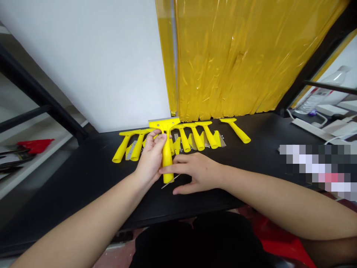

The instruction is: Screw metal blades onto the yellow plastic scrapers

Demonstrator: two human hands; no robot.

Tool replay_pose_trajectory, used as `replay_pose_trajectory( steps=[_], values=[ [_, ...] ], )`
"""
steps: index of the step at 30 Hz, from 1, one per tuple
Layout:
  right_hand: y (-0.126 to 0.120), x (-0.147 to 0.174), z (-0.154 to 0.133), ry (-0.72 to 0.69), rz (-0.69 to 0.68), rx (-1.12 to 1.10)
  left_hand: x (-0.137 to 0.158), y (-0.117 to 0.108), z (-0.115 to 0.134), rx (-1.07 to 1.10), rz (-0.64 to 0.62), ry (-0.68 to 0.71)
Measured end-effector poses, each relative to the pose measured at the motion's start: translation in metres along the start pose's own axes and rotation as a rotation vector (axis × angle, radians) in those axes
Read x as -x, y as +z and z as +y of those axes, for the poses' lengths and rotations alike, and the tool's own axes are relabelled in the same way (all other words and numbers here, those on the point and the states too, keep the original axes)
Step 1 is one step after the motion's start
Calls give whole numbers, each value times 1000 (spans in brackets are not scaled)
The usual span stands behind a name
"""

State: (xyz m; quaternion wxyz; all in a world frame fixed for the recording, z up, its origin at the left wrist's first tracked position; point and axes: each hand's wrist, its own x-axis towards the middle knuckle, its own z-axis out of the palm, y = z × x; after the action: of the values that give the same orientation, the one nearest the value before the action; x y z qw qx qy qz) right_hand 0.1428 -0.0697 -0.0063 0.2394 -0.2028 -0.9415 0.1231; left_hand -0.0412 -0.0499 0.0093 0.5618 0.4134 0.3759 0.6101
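My left hand (153, 154) grips a yellow scraper (167, 158) by its neck, thumb on the front, and holds it upright. A metal blade edge shows along the top of its wide head, with two screws below it. Beside the handle's lower end is my right hand (199, 169), its thumb and fingers spread apart. One of its fingertips reaches the handle. Between that thumb and the handle runs a thin metal rod (167, 185); whether the right hand touches it I cannot tell. Behind my hands several yellow scrapers (198, 139) lie in a row.
Yellow plates and metal blades (220, 139) lie among the row on the black tabletop (264, 149). One scraper (240, 132) lies apart at the right. A white panel (111, 67) and yellow film (237, 67) rise behind. A plastic bottle (320, 96) is at far right.
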Motion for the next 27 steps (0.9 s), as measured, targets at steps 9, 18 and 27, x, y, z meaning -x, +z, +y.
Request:
replay_pose_trajectory(
  steps=[9,18,27],
  values=[
    [-9,9,-4,78,261,65,-6,-8,3,-6,-162,-12],
    [-58,37,22,247,374,-13,-9,-18,10,-106,-300,-82],
    [-89,105,83,632,361,5,-18,-36,6,-275,-422,31]
  ],
)
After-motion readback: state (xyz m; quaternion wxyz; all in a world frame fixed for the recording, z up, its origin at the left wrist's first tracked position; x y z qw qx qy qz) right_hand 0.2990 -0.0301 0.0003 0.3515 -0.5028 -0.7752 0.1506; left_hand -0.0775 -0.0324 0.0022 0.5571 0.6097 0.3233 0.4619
